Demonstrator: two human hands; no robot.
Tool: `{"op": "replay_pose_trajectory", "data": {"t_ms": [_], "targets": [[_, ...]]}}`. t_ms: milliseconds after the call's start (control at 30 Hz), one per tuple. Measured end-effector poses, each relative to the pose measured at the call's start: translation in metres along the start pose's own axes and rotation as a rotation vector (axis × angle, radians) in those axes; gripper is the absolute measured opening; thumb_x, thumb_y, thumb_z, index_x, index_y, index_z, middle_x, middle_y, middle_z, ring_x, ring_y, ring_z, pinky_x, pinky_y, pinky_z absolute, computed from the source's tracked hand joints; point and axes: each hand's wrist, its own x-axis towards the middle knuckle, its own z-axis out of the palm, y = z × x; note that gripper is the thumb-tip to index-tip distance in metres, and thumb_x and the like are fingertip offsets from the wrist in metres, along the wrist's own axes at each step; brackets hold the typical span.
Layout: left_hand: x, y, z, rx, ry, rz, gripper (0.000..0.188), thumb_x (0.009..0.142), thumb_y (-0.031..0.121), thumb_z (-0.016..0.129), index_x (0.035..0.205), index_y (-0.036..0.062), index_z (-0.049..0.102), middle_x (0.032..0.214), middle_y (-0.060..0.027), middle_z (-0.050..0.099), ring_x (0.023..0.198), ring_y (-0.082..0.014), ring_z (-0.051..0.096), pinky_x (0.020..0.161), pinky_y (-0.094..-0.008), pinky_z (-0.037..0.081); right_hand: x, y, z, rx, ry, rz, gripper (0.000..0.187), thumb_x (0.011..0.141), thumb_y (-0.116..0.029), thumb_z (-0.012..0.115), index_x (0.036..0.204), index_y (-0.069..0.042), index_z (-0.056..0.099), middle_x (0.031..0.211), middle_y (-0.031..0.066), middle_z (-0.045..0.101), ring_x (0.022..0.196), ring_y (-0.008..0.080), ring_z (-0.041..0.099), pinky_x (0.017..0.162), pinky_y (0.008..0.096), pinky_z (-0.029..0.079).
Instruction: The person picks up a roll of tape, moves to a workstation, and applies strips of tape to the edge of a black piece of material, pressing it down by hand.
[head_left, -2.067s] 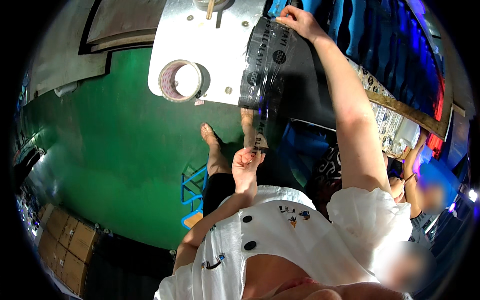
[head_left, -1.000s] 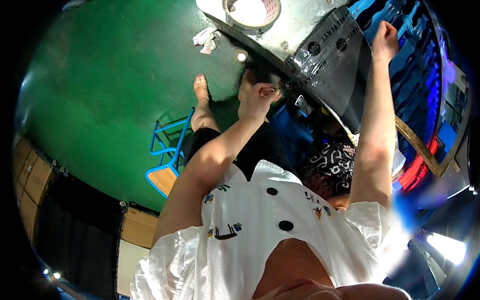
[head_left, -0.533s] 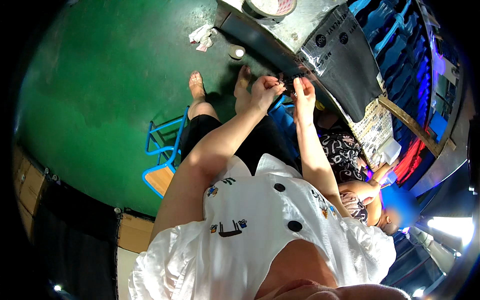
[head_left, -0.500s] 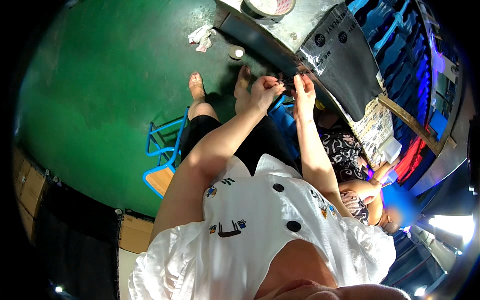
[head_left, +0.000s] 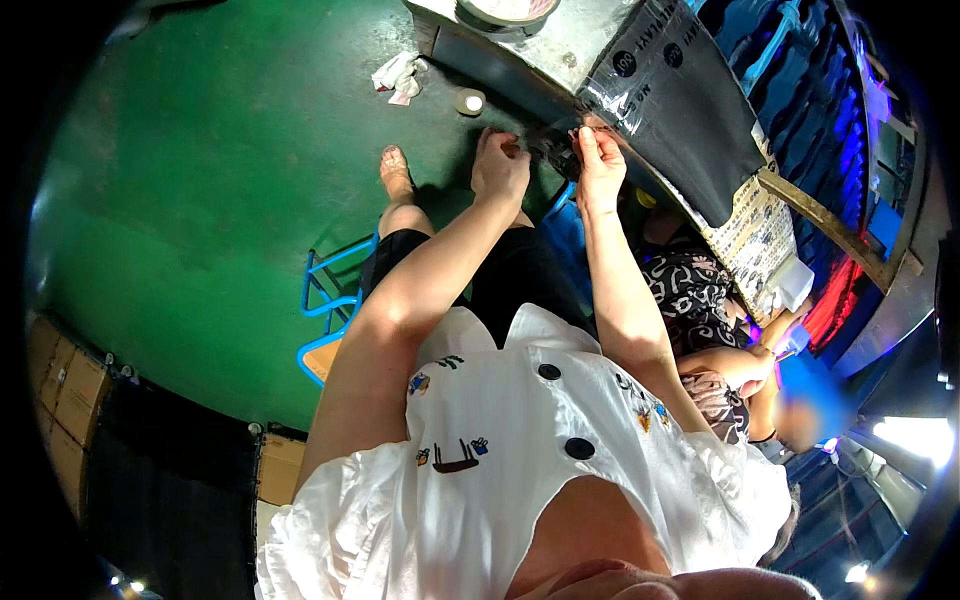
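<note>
My left hand is closed, its fingers curled inward beside the edge of the workbench. Whatever it may hold is hidden by the fingers. To its right, my right hand is raised, thumb and fingers pinched together. A small, dark, glossy piece shows in the gap between the hands and reaches the right fingertips. It is too blurred and too dark to name its kind.
The workbench stands ahead, with a round bowl and black printed sheeting on it. A person in patterned clothing sits at my right. Blue-framed stools, crumpled cloth and a bottle are on the green floor.
My hands have moved apart: the left one went left and slightly away from me, and the right one lifted a little. More of the dark piece shows between them.
</note>
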Motion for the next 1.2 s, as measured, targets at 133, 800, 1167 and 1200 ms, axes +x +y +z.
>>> {"op": "replay_pose_trajectory", "data": {"t_ms": [133,800,1167,1200], "targets": [[-0.011,0.026,-0.011,-0.078,-0.337,0.105,0.014,0.078,0.000,0.052,0.088,0.0023,0.062,0.083,-0.0053,0.062,0.071,-0.0133,0.058,0.074,-0.0264,0.044,-0.003,0.003,0.000,0.073,-0.013,-0.046,0.011,0.081,-0.006,0.062,0.088,-0.003,0.056,0.079,0.0022,0.061,0.068,0.0074,0.055,0.066,0.0197,0.044],[0.002,0.084,0.014,-0.871,-0.397,-0.449,0.011,0.080,-0.002,0.049,0.086,0.0019,0.057,0.090,-0.0057,0.059,0.082,-0.0121,0.056,0.073,-0.0225,0.044,0.011,0.009,-0.002,0.263,-0.069,0.033,0.016,0.083,-0.003,0.056,0.099,0.001,0.058,0.094,0.0067,0.063,0.081,0.0110,0.058,0.076,0.0219,0.045],[0.007,0.088,0.015,-0.856,-0.407,-0.501,0.007,0.080,0.002,0.050,0.085,0.0037,0.054,0.089,-0.0072,0.060,0.082,-0.0155,0.057,0.073,-0.0255,0.045,0.009,0.006,0.002,0.210,0.013,0.046,0.008,0.084,-0.004,0.054,0.088,0.002,0.059,0.083,0.0051,0.062,0.071,0.0100,0.057,0.066,0.0208,0.046],[0.007,0.089,0.015,-0.838,-0.400,-0.504,0.007,0.080,0.002,0.050,0.085,0.0037,0.054,0.089,-0.0072,0.060,0.082,-0.0155,0.057,0.073,-0.0255,0.045,0.008,0.006,0.002,0.226,0.007,0.008,0.009,0.084,-0.004,0.054,0.088,0.002,0.059,0.083,0.0049,0.062,0.071,0.0100,0.057,0.067,0.0210,0.046]]}}
